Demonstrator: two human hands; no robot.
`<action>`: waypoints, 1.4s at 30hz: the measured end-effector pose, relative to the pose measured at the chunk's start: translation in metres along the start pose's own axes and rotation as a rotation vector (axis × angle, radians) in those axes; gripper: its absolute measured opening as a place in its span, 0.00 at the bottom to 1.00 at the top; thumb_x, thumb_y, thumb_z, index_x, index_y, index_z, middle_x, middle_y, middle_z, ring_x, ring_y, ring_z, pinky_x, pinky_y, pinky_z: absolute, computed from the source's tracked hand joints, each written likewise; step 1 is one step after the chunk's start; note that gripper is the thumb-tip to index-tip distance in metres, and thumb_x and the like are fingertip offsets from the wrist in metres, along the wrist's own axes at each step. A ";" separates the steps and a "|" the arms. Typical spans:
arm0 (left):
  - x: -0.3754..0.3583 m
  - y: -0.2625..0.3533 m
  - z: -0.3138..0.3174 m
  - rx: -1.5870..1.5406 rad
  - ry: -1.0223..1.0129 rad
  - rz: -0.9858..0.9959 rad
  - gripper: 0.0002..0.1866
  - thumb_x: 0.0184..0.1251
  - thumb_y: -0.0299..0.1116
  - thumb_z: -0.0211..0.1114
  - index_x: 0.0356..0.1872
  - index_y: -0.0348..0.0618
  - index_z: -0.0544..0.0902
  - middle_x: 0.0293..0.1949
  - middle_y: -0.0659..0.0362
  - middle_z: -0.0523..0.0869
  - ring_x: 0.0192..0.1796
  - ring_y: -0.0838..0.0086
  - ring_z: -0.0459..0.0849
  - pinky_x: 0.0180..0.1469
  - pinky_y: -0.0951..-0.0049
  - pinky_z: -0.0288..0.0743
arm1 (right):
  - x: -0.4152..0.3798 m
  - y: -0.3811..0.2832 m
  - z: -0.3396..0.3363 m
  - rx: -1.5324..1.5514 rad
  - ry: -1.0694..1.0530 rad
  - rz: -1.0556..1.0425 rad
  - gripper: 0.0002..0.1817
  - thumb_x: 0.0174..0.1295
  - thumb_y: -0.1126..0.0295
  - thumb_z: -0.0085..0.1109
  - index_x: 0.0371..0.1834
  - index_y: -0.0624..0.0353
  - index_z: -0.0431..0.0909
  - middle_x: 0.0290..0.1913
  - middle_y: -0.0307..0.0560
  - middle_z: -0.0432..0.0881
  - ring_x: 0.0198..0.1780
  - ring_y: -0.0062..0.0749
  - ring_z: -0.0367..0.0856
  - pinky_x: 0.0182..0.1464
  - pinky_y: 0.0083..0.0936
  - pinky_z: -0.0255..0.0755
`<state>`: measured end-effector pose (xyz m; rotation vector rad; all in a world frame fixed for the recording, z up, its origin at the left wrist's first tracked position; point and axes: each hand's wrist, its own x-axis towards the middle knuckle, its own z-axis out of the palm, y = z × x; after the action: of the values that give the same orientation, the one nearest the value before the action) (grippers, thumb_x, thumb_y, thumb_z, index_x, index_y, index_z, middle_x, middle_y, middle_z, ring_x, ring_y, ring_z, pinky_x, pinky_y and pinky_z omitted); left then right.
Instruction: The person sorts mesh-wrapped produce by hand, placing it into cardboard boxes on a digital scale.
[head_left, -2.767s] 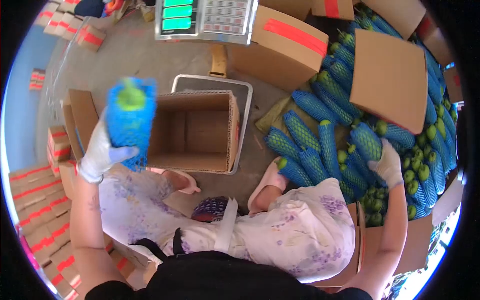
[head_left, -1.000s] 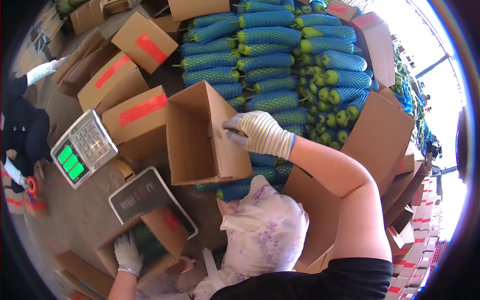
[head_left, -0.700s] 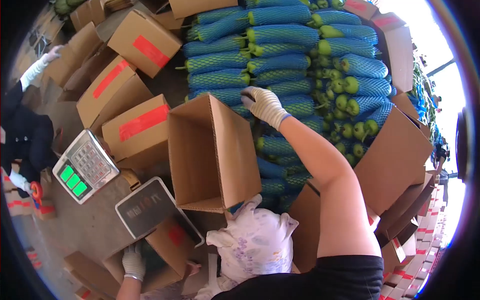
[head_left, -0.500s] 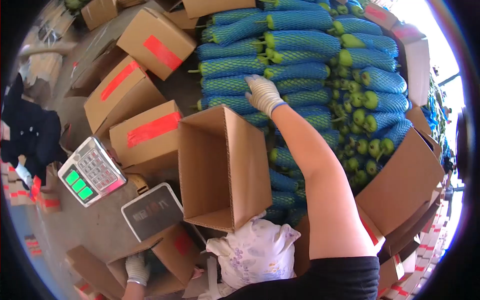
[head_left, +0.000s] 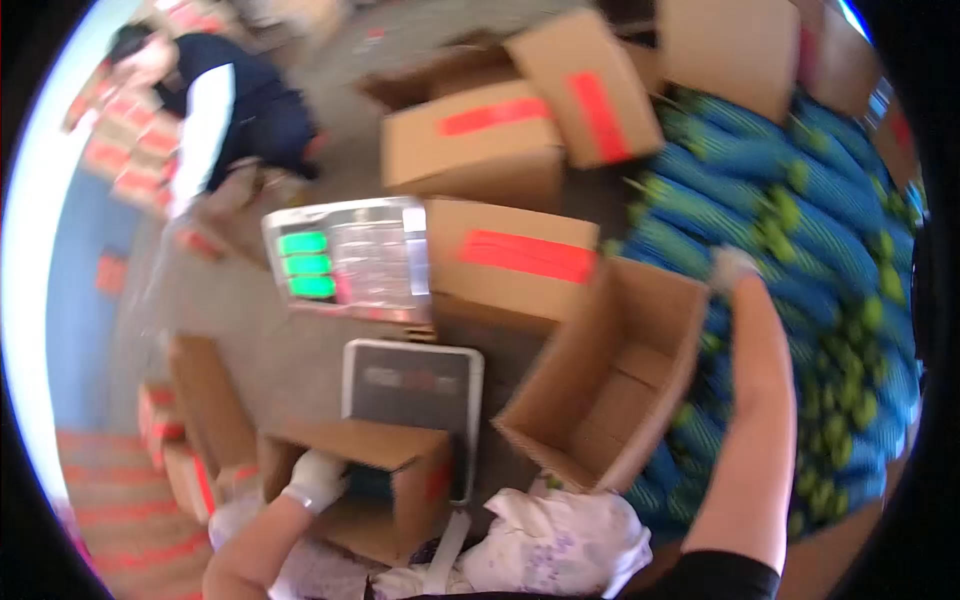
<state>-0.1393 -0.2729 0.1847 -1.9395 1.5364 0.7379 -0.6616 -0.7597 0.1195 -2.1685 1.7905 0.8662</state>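
My left hand (head_left: pixel 320 479), in a pale knit glove, reaches into the mouth of a cardboard box (head_left: pixel 425 510) near my lap. Its fingertips are hidden inside, beside something dark blue-green. My right hand (head_left: pixel 734 268), gloved too, is at the edge of the pile of long green vegetables in blue mesh sleeves (head_left: pixel 830 220). Motion smears its fingers, so their grip does not show. Between my hands an open, empty-looking cardboard box (head_left: pixel 640 365) stands tilted against the pile. A flower-patterned white cloth (head_left: pixel 560 540) covers my lap.
A scale display (head_left: pixel 350 258) with green readouts stands ahead, and its dark weighing plate (head_left: pixel 415 385) lies below. Taped cartons (head_left: pixel 475 135) sit farther back. Another person (head_left: pixel 240 110) in dark clothing bends over at the upper left. More cartons (head_left: pixel 130 500) cover the lower left.
My view has swung left, bringing the other person more fully into sight. My right hand stays at the pile, and my left hand remains at the box by my lap.
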 end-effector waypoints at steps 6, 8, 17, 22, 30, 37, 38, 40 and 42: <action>0.002 0.014 0.011 0.077 0.071 0.027 0.30 0.59 0.41 0.69 0.63 0.42 0.77 0.65 0.43 0.75 0.69 0.44 0.70 0.71 0.52 0.65 | 0.009 0.012 0.027 -0.036 0.217 -0.040 0.35 0.50 0.49 0.72 0.54 0.64 0.74 0.54 0.60 0.84 0.61 0.52 0.80 0.74 0.43 0.60; -0.002 0.017 0.008 0.060 0.101 0.041 0.31 0.59 0.40 0.68 0.64 0.39 0.75 0.66 0.40 0.74 0.69 0.44 0.70 0.72 0.53 0.65 | 0.012 0.008 0.028 -0.146 0.198 0.008 0.48 0.36 0.45 0.81 0.58 0.64 0.70 0.57 0.58 0.83 0.63 0.43 0.79 0.76 0.47 0.54; -0.041 -0.032 -0.007 -0.341 0.254 0.179 0.23 0.59 0.35 0.66 0.56 0.38 0.80 0.51 0.39 0.83 0.56 0.46 0.81 0.61 0.54 0.75 | -0.154 0.021 -0.065 0.374 0.498 0.023 0.40 0.49 0.61 0.74 0.63 0.70 0.68 0.51 0.59 0.86 0.52 0.44 0.85 0.63 0.35 0.71; -0.092 -0.055 0.012 -0.475 0.640 0.224 0.20 0.68 0.33 0.62 0.59 0.38 0.78 0.58 0.42 0.81 0.62 0.51 0.79 0.66 0.60 0.72 | -0.311 -0.026 -0.073 1.166 0.447 -0.373 0.43 0.54 0.54 0.72 0.69 0.69 0.67 0.54 0.45 0.81 0.48 0.27 0.78 0.54 0.25 0.74; -0.084 -0.080 0.042 -1.773 0.592 0.258 0.23 0.79 0.37 0.56 0.69 0.37 0.73 0.61 0.56 0.80 0.62 0.73 0.78 0.66 0.73 0.69 | -0.386 -0.279 -0.059 0.832 -0.293 -0.891 0.36 0.49 0.57 0.72 0.59 0.68 0.76 0.45 0.55 0.85 0.48 0.33 0.85 0.55 0.29 0.75; -0.076 -0.082 0.052 -1.767 0.718 0.162 0.23 0.79 0.40 0.58 0.67 0.38 0.74 0.61 0.58 0.80 0.64 0.72 0.76 0.67 0.72 0.67 | -0.367 -0.444 -0.034 0.316 -0.571 -0.892 0.38 0.55 0.42 0.68 0.50 0.72 0.79 0.48 0.65 0.85 0.50 0.51 0.85 0.53 0.37 0.75; -0.077 -0.078 0.047 -1.535 0.739 0.154 0.23 0.79 0.39 0.56 0.67 0.36 0.74 0.63 0.54 0.79 0.64 0.72 0.76 0.68 0.72 0.67 | -0.362 -0.451 -0.015 0.194 -0.531 -0.989 0.39 0.55 0.42 0.69 0.52 0.73 0.78 0.48 0.66 0.85 0.51 0.52 0.85 0.53 0.38 0.76; -0.078 -0.069 0.043 -1.341 0.721 0.147 0.22 0.79 0.39 0.56 0.67 0.37 0.75 0.62 0.54 0.80 0.63 0.71 0.77 0.67 0.71 0.68 | -0.353 -0.461 0.023 -0.021 -0.431 -1.075 0.43 0.54 0.41 0.68 0.56 0.74 0.76 0.47 0.67 0.85 0.51 0.54 0.85 0.54 0.38 0.77; -0.074 -0.063 0.044 -1.001 0.791 0.200 0.20 0.77 0.37 0.58 0.63 0.38 0.77 0.58 0.49 0.83 0.60 0.64 0.81 0.65 0.67 0.72 | -0.367 -0.456 0.023 -0.138 -0.355 -1.057 0.46 0.57 0.41 0.66 0.64 0.74 0.70 0.45 0.67 0.85 0.49 0.55 0.85 0.53 0.40 0.78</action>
<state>-0.0955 -0.1795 0.2117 -3.1095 2.0534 1.0147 -0.2721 -0.3310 0.2070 -2.3575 0.2921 0.9663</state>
